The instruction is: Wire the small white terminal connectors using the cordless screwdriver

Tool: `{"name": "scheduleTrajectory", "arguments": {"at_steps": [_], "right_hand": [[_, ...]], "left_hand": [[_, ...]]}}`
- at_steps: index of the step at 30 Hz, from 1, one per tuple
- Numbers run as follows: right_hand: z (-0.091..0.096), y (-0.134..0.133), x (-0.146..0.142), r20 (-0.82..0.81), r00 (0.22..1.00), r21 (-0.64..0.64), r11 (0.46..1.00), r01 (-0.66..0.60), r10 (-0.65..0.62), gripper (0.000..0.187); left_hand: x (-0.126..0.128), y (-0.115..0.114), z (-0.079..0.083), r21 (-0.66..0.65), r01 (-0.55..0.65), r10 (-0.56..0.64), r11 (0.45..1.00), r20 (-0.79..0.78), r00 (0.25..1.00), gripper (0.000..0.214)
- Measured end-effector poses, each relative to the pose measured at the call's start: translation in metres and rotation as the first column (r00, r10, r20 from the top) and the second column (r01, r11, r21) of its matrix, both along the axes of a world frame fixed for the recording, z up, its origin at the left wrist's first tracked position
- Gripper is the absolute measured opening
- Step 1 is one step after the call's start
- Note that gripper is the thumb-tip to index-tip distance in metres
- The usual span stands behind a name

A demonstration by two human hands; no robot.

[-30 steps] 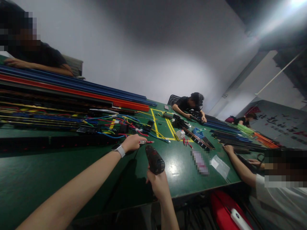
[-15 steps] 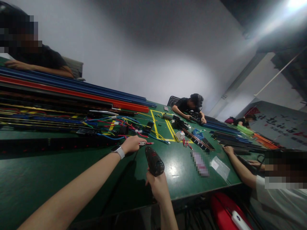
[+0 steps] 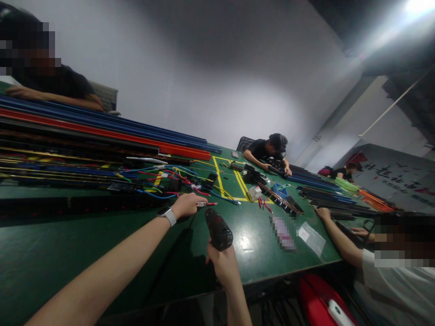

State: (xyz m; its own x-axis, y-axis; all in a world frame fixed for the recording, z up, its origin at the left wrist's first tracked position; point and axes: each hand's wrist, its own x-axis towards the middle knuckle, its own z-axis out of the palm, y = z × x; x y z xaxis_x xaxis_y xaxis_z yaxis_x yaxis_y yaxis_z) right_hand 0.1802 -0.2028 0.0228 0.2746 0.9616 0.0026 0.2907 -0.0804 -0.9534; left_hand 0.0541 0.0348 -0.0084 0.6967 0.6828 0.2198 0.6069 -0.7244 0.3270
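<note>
My right hand (image 3: 222, 262) grips a dark cordless drill (image 3: 218, 230), held above the near edge of the green table (image 3: 50, 253) with its nose pointing away from me. My left hand (image 3: 185, 204), with a white watch on the wrist, is closed in a pinch on a small white connector with red wire (image 3: 204, 203) resting on the table, just beyond the drill's tip. A tangle of blue, red and yellow wires (image 3: 163, 179) lies right behind that hand.
Long blue, red and black rails (image 3: 102, 131) are stacked along the left. Yellow tape marks a square (image 3: 234, 176). A white breaker (image 3: 254, 192), red pliers (image 3: 265, 203) and a clear bag (image 3: 311, 235) lie further right. Other people sit around; one person's arm (image 3: 336, 231) rests at right.
Almost nothing has moved. The view has shifted slightly and the drill sits a touch lower and left; both hands keep their hold.
</note>
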Motion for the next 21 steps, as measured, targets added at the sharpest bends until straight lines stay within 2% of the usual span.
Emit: {"name": "scheduleTrajectory", "arguments": {"at_steps": [14,21], "right_hand": [[0.0053,-0.0010,-0.0019,0.007,1.000,-0.019,1.000,0.015,-0.015,0.018],[-0.0035,-0.0002,0.0007,0.026,1.000,0.017,1.000,0.009,-0.010,0.018]], "left_hand": [[0.0002,0.0013,-0.0008,-0.025,-0.007,0.007,1.000,0.022,1.000,0.050],[0.0003,-0.0002,0.0000,-0.038,-0.015,0.016,0.999,0.033,0.999,0.048]]}}
